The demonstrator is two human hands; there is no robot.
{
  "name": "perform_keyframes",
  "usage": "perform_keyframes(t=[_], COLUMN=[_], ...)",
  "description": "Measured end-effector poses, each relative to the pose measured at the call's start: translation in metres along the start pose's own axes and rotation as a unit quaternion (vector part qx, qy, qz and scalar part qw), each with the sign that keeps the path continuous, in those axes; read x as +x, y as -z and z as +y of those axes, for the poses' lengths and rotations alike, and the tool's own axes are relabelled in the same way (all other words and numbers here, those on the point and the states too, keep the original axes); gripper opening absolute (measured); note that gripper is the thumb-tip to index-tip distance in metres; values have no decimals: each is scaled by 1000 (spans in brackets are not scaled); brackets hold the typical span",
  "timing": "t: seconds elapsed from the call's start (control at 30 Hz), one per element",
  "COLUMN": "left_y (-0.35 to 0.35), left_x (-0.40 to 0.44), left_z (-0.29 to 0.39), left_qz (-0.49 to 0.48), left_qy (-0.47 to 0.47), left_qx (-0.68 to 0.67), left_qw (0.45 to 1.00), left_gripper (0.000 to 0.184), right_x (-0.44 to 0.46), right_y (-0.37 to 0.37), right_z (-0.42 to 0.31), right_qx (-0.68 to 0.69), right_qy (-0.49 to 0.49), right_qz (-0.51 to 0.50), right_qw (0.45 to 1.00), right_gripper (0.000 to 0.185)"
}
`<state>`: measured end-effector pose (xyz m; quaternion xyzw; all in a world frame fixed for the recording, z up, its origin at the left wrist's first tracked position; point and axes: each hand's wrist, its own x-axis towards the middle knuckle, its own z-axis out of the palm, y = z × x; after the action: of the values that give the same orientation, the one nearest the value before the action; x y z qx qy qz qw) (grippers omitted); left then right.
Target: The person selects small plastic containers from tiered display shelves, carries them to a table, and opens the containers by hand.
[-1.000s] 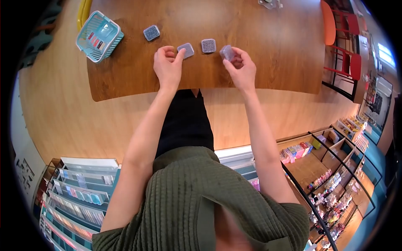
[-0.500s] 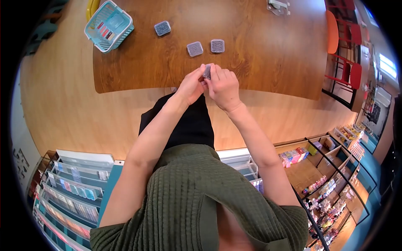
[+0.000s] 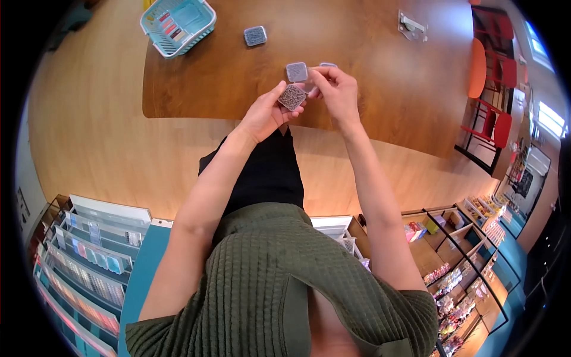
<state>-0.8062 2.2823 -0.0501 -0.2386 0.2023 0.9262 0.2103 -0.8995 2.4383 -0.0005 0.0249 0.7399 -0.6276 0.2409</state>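
My left hand (image 3: pixel 266 114) is closed around a small square clear box (image 3: pixel 292 97) packed with fine dark grains, which look like beads. At the box's right side, the fingers of my right hand (image 3: pixel 336 89) pinch its see-through lid (image 3: pixel 310 84), swung up from the box. Just beyond my hands, a similar box (image 3: pixel 297 72) with greyish contents lies on the wooden table (image 3: pixel 380 101). Another box (image 3: pixel 328 64) is mostly hidden behind my right fingers. Farther off to the left lies a box with blue-grey contents (image 3: pixel 255 35).
A light blue plastic basket (image 3: pixel 205 27) with small red and dark labelled items stands at the table's far left. A metal fitting (image 3: pixel 412 27) sits at the back right. Red chairs (image 3: pixel 502 130) are on the right. Stocked racks (image 3: pixel 95 256) stand near my body.
The box has come open: its lid is lifted away by my right hand, which has moved right. My left hand has turned, showing the contents. The view has shifted slightly.
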Motion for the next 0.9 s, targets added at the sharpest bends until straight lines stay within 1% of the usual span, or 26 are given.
perform_keyframes(t=[0.03,0.07,0.17,0.2,0.27,0.3,0.33,0.4,0.43,0.53,0.63,0.73,0.77,0.83,0.9], left_y=[1,3,14,15,17,21,26,30,31,33,33,29,26,19,15], left_x=[-4,-9,-17,-19,-24,-24,-23,-20,-18,-7,5,13,14,19,21], left_z=[6,10,17,19,21,22,25,29,31,33,33,37,38,38,37], left_qz=[-17,-33,-10,7,42,44,46,63,79,141,190,218,225,244,256], left_qy=[-2,-4,-13,-29,-60,-70,-80,-95,-101,-129,-183,-221,-228,-255,-265], left_qx=[-1,-1,-4,2,11,20,29,55,71,154,238,330,362,376,408], left_qw=[1000,999,1000,1000,997,996,995,992,989,969,935,892,875,857,835], left_gripper=[47,48,48,48,47,46,46,43,41,36,32,30,30,29,27], right_x=[8,15,24,27,31,30,29,24,21,24,21,8,7,7,7], right_y=[-3,-6,-15,-16,-17,-10,-10,-14,-17,-22,-19,-25,-26,-27,-27], right_z=[-2,2,7,11,20,17,16,5,4,20,24,8,10,13,14], right_qx=[7,4,-9,-44,-112,-248,-330,-481,-500,-534,-500,-408,-407,-405,-403], right_qy=[-29,-34,-54,13,147,172,228,331,306,247,271,180,197,229,224], right_qz=[-6,-26,-71,-41,19,-10,-20,-38,-60,-69,-55,-61,-57,-47,-42], right_qw=[1000,999,996,998,983,953,916,811,808,806,821,893,890,884,886], right_gripper=[17,17,16,15,14,29,34,46,55,52,50,47,47,46,46])
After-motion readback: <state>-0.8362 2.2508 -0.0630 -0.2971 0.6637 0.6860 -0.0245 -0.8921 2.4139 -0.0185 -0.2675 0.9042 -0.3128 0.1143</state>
